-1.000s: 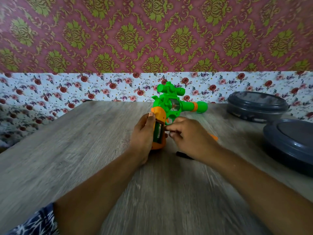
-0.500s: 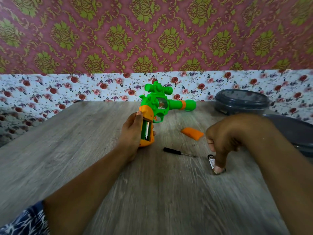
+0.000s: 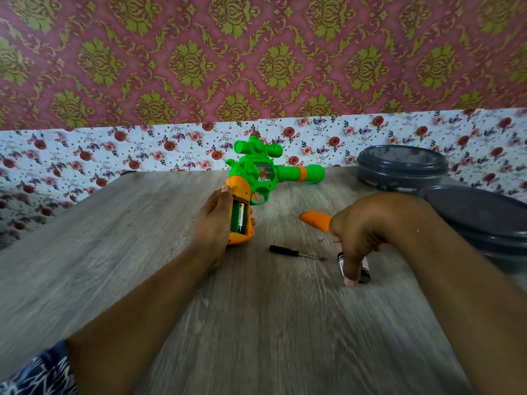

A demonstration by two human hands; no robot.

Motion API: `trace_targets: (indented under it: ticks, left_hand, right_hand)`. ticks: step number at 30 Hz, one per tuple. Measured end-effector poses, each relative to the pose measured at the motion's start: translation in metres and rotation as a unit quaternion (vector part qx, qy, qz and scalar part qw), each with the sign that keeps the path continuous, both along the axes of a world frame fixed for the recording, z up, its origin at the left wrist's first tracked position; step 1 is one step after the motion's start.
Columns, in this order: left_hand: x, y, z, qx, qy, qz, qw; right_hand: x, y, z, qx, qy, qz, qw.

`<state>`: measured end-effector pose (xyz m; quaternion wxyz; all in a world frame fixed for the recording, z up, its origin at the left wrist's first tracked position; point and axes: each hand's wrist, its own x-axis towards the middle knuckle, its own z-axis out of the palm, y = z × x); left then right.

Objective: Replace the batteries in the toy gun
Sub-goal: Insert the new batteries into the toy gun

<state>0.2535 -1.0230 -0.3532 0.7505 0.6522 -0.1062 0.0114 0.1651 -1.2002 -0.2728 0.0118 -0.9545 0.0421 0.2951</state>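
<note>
The right hand (image 3: pixel 358 238) is reaching down onto the table (image 3: pixel 142 252), wrist arched, with its thumb and curled fingers pinching two dark batteries (image 3: pixel 365 270) that are lying on the wood beneath it. Just left of that grip a small black-handled screwdriver (image 3: pixel 295 253) is lying flat, and just behind the knuckles the orange cover (image 3: pixel 315 220) of the battery bay is lying loose, partly hidden by the hand.

Farther left, the left hand (image 3: pixel 212 223) is wrapping around the orange handle of the toy gun (image 3: pixel 256 181) and holding it upright, butt on the table, barrel pointing right. The bay in the handle is facing the camera, open, with one battery (image 3: pixel 241 216) showing inside.

So the cover is already off; by my reading the swap itself is only partway through, and seating the cells, refitting the cover and screwing it down are all remaining.

Beyond the right hand, two grey lidded containers (image 3: pixel 402 166) are sitting by the wall.
</note>
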Motion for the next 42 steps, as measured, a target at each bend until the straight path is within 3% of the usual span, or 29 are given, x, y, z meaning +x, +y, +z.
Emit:
trace_targets:
  ticks: [6, 11, 15, 18, 25, 35, 39, 42]
  left_hand:
    - [-0.002, -0.003, 0.001, 0.012, -0.022, 0.012, 1.0]
    - [-0.002, -0.004, 0.0, 0.045, -0.059, 0.036, 0.997]
    - [-0.002, -0.003, -0.003, 0.048, -0.07, 0.022, 0.996]
    - [-0.002, -0.003, -0.004, 0.053, -0.073, 0.027, 0.996]
    - [-0.005, -0.003, -0.002, 0.041, -0.079, 0.02, 0.996]
    - [-0.003, -0.003, 0.0, 0.033, -0.046, 0.036, 0.998]
    - [-0.005, -0.004, 0.001, 0.024, -0.032, 0.021, 0.999]
    - [-0.007, -0.005, 0.004, 0.024, -0.022, 0.016, 0.999]
  right_hand:
    - [-0.003, 0.016, 0.001, 0.104, -0.09, 0.1, 0.985]
    - [0.007, 0.039, -0.019, 0.244, -0.257, 0.155, 0.922]
    - [0.017, 0.048, -0.04, 0.285, -0.374, 0.153, 0.87]
    - [0.022, 0.051, -0.051, 0.274, -0.424, 0.137, 0.852]
    - [0.025, 0.056, -0.062, 0.289, -0.434, 0.121, 0.844]
    - [0.025, 0.067, -0.067, 0.257, -0.465, 0.171, 0.83]
    - [0.029, 0.063, -0.063, 0.32, -0.483, 0.112, 0.808]
    - [0.031, 0.06, -0.062, 0.37, -0.443, 0.066, 0.814]
